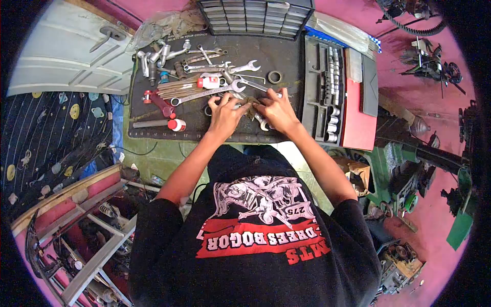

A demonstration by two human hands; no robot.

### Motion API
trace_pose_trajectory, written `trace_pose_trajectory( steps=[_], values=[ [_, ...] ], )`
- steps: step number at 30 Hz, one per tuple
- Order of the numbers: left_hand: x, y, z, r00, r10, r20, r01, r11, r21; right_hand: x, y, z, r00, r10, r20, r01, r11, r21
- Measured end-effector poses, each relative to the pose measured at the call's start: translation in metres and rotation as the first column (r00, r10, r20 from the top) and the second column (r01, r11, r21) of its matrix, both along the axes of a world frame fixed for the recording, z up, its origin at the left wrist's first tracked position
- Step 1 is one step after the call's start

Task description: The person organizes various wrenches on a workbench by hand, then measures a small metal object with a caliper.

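Observation:
Both hands are over the dark mat (194, 134) near its front edge. My left hand (224, 116) has bent fingers near some metal tools, its fingertips close to a small brownish thing (250, 108) between the hands. My right hand (277, 111) reaches toward the same spot from the other side, fingers bent. What the fingertips grip is too small to make out. A large combination wrench (204, 93) lies just beyond my left hand. Part of another wrench (263, 123) shows beside my right hand. A metal ring (274, 77) sits farther back.
Red-and-white bottles (176, 125), a bundle of thin sticks (176, 88) and socket wrenches (153, 60) lie at the left. A socket tray (319, 92) and red case lid (359, 115) stand right. A drawer cabinet (255, 19) is at the back.

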State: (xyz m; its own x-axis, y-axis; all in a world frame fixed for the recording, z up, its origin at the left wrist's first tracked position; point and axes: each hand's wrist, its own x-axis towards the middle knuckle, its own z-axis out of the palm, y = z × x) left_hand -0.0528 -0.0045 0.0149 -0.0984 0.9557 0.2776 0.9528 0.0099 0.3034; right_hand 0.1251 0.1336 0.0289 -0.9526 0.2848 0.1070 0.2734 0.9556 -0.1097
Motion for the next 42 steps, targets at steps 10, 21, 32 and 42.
trace_pose_trajectory(
  steps=[10, 21, 32, 42],
  values=[
    [-0.010, 0.015, -0.001, 0.987, -0.122, 0.105, 0.127, 0.991, -0.038, 0.003, 0.016, 0.000, 0.991, 0.080, -0.105, -0.091, 0.991, -0.097],
    [-0.008, 0.025, -0.004, 0.980, -0.183, 0.074, 0.190, 0.977, -0.094, 0.007, 0.022, 0.007, 1.000, 0.013, -0.025, -0.018, 0.979, -0.204],
    [0.001, 0.040, 0.005, 0.962, -0.236, 0.135, 0.246, 0.967, -0.061, 0.019, 0.021, 0.018, 0.999, 0.020, -0.051, -0.026, 0.994, -0.102],
    [0.064, 0.100, 0.007, 0.921, -0.337, 0.196, 0.335, 0.941, 0.046, 0.090, 0.050, 0.045, 0.985, -0.173, 0.013, 0.173, 0.985, -0.017]
  ],
)
